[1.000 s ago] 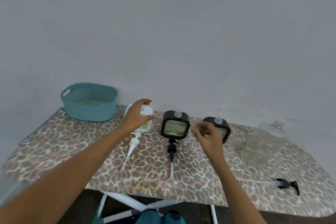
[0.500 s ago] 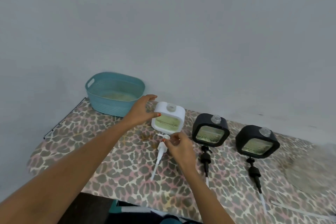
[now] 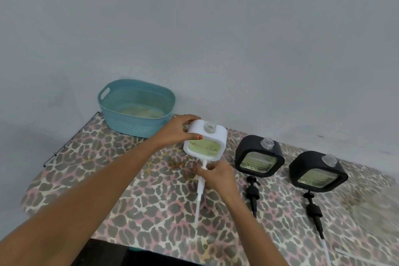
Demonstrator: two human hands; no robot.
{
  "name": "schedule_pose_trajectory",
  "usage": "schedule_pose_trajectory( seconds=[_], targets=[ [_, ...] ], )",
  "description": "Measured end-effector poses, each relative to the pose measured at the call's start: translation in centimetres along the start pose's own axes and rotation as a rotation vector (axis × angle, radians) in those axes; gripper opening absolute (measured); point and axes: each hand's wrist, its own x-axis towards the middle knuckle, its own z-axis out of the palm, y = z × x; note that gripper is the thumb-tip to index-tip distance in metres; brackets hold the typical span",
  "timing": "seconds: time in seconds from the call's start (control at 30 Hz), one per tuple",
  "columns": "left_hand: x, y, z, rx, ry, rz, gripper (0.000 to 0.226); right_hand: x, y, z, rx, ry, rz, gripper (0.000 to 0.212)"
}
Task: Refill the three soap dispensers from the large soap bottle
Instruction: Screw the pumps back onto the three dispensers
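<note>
In the head view my left hand (image 3: 176, 133) grips the upper corner of the white dispenser (image 3: 206, 143), steadying it on the leopard-print table (image 3: 129, 201) with its threaded neck open. My right hand (image 3: 219, 176) pinches the head of the white pump (image 3: 200, 188) lying just in front, I judge to lift it to that neck. The middle black dispenser (image 3: 259, 155) and the right black dispenser (image 3: 317, 171) stand alongside, uncapped, each with a black pump (image 3: 252, 193) laid before it, so that parts sit by their own bottles.
</note>
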Motion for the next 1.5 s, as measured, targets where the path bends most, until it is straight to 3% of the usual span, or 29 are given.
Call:
schedule_pose_trajectory(
  seconds=[0.13,0.27,0.37,0.47,0.7,0.93,1.23,1.5],
  targets=[
    [0.1,-0.2,-0.2,-0.005,-0.008,0.007,0.058,-1.0,-3.7,-4.8,0.051,0.046,-0.139,0.035],
    [0.2,-0.4,-0.2,-0.015,-0.019,-0.01,0.061,-0.4,-8.2,-9.0,0.223,0.289,-0.339,0.02],
    [0.2,-0.2,-0.2,-0.026,-0.022,-0.011,0.06,1.6,-10.1,-10.5,0.29,0.479,-0.436,0.037],
    [0.1,0.0,-0.1,-0.04,-0.02,-0.01,0.059,3.1,-10.6,-10.4,0.299,0.569,-0.517,0.037],
    [0.0,-0.1,-0.1,-0.048,-0.015,-0.004,0.061,4.9,-9.2,-7.8,0.233,0.578,-0.671,0.03],
    [-0.1,0.1,0.0,-0.079,-0.01,-0.006,0.062,5.2,-5.8,-5.0,0.133,0.436,-0.689,0.034],
    [-0.1,0.0,0.0,-0.055,0.004,0.001,0.061,5.6,-3.2,-2.9,0.088,0.345,-0.58,0.031],
    [-0.2,-0.1,0.0,-0.058,0.011,-0.005,0.06,6.4,-3.1,-2.4,0.088,0.344,-0.556,0.042]
  ],
)
